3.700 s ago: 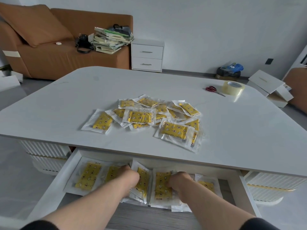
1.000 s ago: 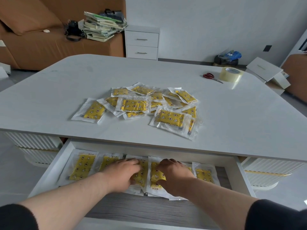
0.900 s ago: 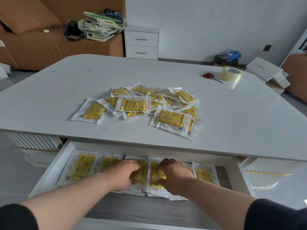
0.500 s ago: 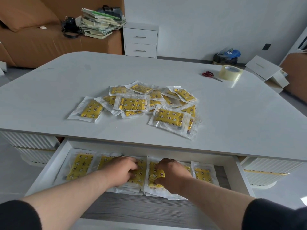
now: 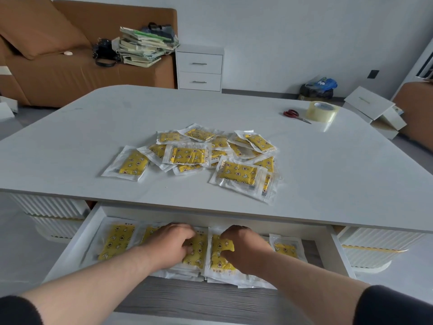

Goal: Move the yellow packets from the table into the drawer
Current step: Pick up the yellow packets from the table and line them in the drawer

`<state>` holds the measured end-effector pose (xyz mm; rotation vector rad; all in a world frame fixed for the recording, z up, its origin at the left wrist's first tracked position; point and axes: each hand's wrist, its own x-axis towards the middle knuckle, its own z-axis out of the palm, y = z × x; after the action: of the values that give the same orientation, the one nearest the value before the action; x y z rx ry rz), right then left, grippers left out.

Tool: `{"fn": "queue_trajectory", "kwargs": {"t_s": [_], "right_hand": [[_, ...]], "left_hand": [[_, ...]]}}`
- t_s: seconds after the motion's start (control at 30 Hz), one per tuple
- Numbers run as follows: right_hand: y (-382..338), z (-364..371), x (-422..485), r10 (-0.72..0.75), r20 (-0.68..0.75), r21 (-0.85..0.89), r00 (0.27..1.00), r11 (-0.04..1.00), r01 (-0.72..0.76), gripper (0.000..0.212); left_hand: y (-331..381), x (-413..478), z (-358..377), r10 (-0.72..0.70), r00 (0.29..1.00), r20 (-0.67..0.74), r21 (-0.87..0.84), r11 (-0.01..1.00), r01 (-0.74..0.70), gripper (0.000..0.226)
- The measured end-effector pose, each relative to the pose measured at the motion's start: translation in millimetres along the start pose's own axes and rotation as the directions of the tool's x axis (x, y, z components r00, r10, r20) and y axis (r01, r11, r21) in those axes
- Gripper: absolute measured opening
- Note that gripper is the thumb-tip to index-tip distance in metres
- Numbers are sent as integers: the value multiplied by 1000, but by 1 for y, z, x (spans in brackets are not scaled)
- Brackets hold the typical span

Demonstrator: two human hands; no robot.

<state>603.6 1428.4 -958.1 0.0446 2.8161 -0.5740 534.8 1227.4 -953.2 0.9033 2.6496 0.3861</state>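
A loose pile of several yellow packets (image 5: 187,156) in clear wrappers lies in the middle of the white table (image 5: 339,174). Below the table's front edge the white drawer (image 5: 76,245) stands pulled out. More yellow packets lie in a row inside it, one at the left (image 5: 116,242) and one at the right (image 5: 285,250). Both my hands are down in the drawer. My left hand (image 5: 167,245) has its fingers curled onto a middle packet (image 5: 198,250). My right hand (image 5: 244,250) pinches the packet beside it (image 5: 219,254), whose top corner bends up at my thumb.
A roll of clear tape (image 5: 322,111) and red scissors (image 5: 295,115) lie at the table's far right. Beyond the table are a brown sofa (image 5: 58,71) with stacked books (image 5: 145,46), a white nightstand (image 5: 199,68) and white boxes (image 5: 372,109) on the floor.
Both hands stay in the drawer on the middle packets, shifting only slightly. The pile on the table is the same. The camera has tilted a little.
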Motion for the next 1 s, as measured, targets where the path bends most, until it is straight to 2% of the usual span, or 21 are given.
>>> {"fn": "queue_trajectory", "kwargs": {"t_s": [0.13, 0.33, 0.4, 0.5, 0.73, 0.9, 1.0], "right_hand": [[-11, -22, -10, -32, -10, 75, 999, 997, 32, 30], [-21, -71, -44, -79, 25, 200, 997, 977, 73, 22], [-23, -87, -54, -91, 8, 204, 996, 975, 87, 21], [-27, -109, -62, -74, -69, 227, 995, 970, 88, 22], [-23, -138, -50, 12, -279, 265, 960, 962, 65, 11], [-14, -152, -23, 68, -338, 336, 939, 941, 53, 16], [-14, -163, -2, 56, -345, 338, 937, 939, 68, 16]], "left_hand": [[7, -14, -20, -76, 996, 44, -100, 992, 81, 10], [25, -46, -62, -59, 997, 54, -203, 977, 69, 18], [31, -58, -80, -66, 997, 25, -240, 968, 70, 16], [36, -66, -106, -112, 988, -102, -330, 941, 72, 11], [25, -57, -152, -288, 909, -302, -573, 817, 68, 11], [-2, -26, -163, -447, 846, -290, -774, 629, 67, 9], [-10, 0, -171, -416, 867, -275, -789, 613, 44, 10]]}}
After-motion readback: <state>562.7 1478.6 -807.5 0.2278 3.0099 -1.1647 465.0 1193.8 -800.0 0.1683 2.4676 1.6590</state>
